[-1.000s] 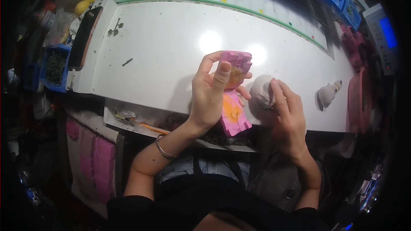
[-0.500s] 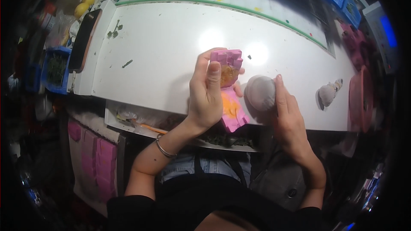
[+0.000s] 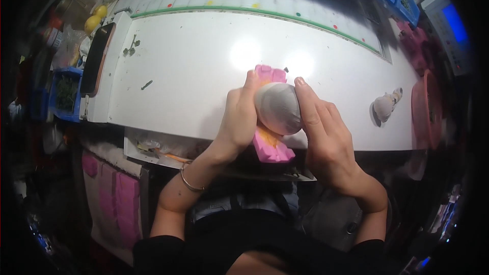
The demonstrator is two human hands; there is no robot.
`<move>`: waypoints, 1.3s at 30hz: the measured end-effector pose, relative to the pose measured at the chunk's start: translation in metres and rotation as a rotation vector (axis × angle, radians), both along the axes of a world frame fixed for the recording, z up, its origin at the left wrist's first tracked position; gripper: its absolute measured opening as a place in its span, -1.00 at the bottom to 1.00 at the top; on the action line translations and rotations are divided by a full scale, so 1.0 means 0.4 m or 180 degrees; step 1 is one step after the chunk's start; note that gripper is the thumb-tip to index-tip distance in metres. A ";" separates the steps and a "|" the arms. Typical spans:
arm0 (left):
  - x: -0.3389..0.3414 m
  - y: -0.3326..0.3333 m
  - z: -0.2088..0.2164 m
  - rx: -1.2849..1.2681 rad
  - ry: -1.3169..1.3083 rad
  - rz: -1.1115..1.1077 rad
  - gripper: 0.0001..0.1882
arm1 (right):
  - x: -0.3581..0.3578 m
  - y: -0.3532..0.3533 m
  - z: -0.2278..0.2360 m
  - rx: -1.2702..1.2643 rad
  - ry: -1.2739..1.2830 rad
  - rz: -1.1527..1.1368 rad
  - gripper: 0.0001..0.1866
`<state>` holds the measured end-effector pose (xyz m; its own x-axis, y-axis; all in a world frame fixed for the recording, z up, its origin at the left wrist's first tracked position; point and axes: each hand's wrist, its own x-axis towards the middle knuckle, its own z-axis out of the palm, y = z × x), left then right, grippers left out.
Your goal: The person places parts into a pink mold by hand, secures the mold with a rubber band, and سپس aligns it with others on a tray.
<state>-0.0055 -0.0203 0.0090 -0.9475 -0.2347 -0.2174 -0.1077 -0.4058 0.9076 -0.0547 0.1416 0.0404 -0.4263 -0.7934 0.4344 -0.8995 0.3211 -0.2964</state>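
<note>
My left hand [image 3: 238, 118] grips a pink block mould [image 3: 272, 153] with orange-yellow staining in its middle, held above the near edge of the white table. Over the mould's middle, my right hand [image 3: 330, 140] holds a round greyish-white cloth-wrapped pad [image 3: 278, 107], its fingers along the pad's right side. The pad covers the stained middle, so only the mould's two ends show. Whether the pad presses on the mould or hovers just above it, I cannot tell. A smaller tied cloth pouch [image 3: 384, 108] lies on the table to the right.
On the left, a phone [image 3: 98, 59] rests near a blue basket [image 3: 66, 91] of green bits. Leaf scraps [image 3: 131, 46] lie on the white table [image 3: 183, 71]. A pink bowl [image 3: 427, 109] stands at right, below a device with a blue screen [image 3: 451, 23]. Pink blocks [image 3: 126, 198] lie lower left.
The cloth pad in my right hand has moved left from beside the mould to over its middle, hiding the stained hollow. My left hand still holds the mould.
</note>
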 end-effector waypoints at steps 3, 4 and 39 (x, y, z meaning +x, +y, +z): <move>0.015 -0.002 -0.011 -0.0212 0.0021 -0.0087 -0.31 | 0.007 0.004 0.032 0.0178 -0.0601 -0.0073 -0.17; 0.022 -0.011 0.003 -0.0112 -0.0069 -0.0247 -0.29 | 0.002 0.007 0.027 -0.0038 -0.0565 -0.0003 -0.18; -0.005 0.022 -0.051 -0.1108 0.1219 0.0989 -0.29 | 0.028 0.014 0.055 0.0381 -0.2072 0.0135 -0.20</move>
<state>-0.0076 -0.0116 -0.0114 -0.8188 -0.5092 0.2651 0.3290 -0.0378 0.9436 -0.0434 0.1474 0.0623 -0.5394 -0.8420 0.0063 -0.5613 0.3540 -0.7481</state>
